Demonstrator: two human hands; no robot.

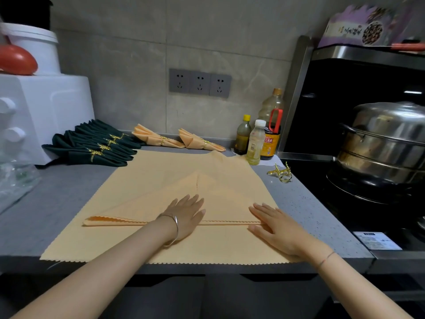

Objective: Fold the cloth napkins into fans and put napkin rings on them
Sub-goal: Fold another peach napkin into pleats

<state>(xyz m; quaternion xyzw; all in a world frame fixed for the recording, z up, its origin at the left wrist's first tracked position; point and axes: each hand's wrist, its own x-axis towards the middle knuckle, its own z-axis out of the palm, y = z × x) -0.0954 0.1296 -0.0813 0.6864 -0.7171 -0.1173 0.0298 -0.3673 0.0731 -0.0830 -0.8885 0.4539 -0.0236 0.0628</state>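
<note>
Your left hand (186,215) and right hand (274,226) lie flat, fingers straight and holding nothing, on the peach napkin (161,171) spread on the bench (64,194), so an uneven push may slide the cloth (its near edge sits at the bench's front) and skew the crease.

Grey speckled countertop (69,199), beige tiled wall (128,54), triple socket (200,82).

The napkin (161,171) covers the middle of the counter (64,199) up to the front edge; bare strips lie left and right of it. Green fans (96,146) and orange fans (158,138) line the back edge; bottles (255,143) and rings (281,173) fill the back right corner.
</note>
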